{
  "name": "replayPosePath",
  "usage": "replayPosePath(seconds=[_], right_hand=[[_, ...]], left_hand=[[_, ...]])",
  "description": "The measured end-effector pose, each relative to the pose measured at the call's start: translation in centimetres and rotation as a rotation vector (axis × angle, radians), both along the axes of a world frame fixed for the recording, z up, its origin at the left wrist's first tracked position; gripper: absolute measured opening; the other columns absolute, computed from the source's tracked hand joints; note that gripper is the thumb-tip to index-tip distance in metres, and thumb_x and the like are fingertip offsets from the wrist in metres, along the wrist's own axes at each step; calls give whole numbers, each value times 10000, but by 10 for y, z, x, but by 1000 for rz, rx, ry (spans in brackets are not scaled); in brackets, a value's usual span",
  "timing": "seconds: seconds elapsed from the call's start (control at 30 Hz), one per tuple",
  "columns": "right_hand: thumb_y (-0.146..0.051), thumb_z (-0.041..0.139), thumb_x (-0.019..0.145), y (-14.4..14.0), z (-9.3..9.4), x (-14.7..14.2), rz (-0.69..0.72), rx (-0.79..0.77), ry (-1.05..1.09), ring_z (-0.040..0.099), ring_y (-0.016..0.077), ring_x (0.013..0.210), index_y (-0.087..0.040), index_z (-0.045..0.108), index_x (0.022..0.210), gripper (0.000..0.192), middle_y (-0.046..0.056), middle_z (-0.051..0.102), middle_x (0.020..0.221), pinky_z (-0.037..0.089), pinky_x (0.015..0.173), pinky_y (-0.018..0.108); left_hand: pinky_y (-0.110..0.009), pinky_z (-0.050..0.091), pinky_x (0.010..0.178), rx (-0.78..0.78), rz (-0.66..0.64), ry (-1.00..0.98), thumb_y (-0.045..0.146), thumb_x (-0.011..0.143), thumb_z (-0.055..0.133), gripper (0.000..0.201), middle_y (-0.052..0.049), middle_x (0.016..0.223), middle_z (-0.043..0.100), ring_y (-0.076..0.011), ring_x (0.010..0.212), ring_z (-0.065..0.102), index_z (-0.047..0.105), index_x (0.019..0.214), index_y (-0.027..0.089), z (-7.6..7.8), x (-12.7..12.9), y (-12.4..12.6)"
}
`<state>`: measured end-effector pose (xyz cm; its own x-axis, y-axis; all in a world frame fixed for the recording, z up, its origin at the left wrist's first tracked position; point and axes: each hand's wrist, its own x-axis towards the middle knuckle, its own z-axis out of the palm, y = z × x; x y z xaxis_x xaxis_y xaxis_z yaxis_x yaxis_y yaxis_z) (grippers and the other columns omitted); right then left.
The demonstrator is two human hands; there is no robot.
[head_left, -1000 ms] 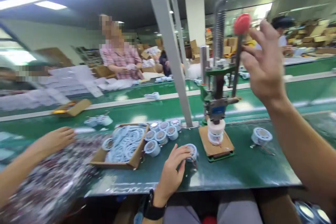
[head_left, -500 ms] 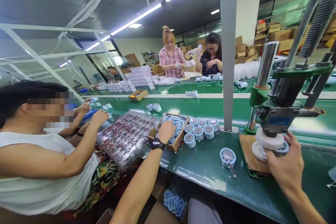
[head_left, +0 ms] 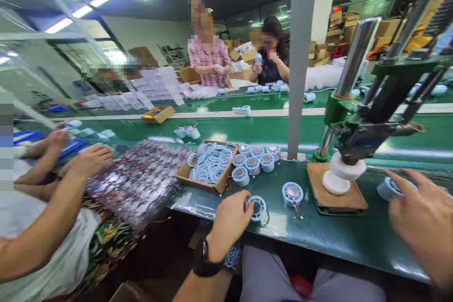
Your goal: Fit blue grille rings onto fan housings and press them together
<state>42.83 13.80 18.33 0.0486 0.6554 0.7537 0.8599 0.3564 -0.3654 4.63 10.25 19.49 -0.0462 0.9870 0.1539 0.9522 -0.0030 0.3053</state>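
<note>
My left hand [head_left: 231, 217], wearing a dark wristband, is closed on a light blue spoked ring [head_left: 262, 202] near the table's front edge. Whether a cup-shaped part sits under that ring, I cannot tell. Over at the right, my right hand [head_left: 421, 222] is blurred, its fingers stretched apart around a light blue round housing [head_left: 385, 191] on the table. Between the hands stands a hand press with a white round pressing head [head_left: 348, 168] above a white disc [head_left: 336, 184]. Another light blue housing [head_left: 292, 193], with a metal centre and short wires, lies left of the press.
A cardboard box [head_left: 184, 177] holds many light blue rings. Several housings [head_left: 252, 164] stand beside it. Bagged wired parts [head_left: 141, 174] lie to the left, near a co-worker's hand [head_left: 92, 160]. A grey post [head_left: 297, 80] rises behind. Two people work across the green table.
My left hand has come out of the ring box toward me with a ring. My right hand has moved right, away from the press, and a housing now stands there. The view has shifted right.
</note>
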Motion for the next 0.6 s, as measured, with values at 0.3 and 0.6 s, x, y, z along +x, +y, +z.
replayPosePath(seconds=[0.3,0.6], right_hand=[[-136,551,915,-11,-48,-157,507,-331,58,589,353,1304,-215,676,1267,381,188,564,1428,556,1034,573],[-123,585,890,-36,-61,-122,552,-400,142,629,271,1304,-261,653,1294,432,113,631,1406,570,1065,445]], left_hand=[[-473,568,929,44,-229,-61,226,954,563,317,-177,1165,741,-324,1098,696,671,1238,135,-46,23,-20],[-559,447,1100,60,-480,-191,209,893,634,625,-156,1424,626,-337,1322,540,481,1499,213,-61,20,-26]])
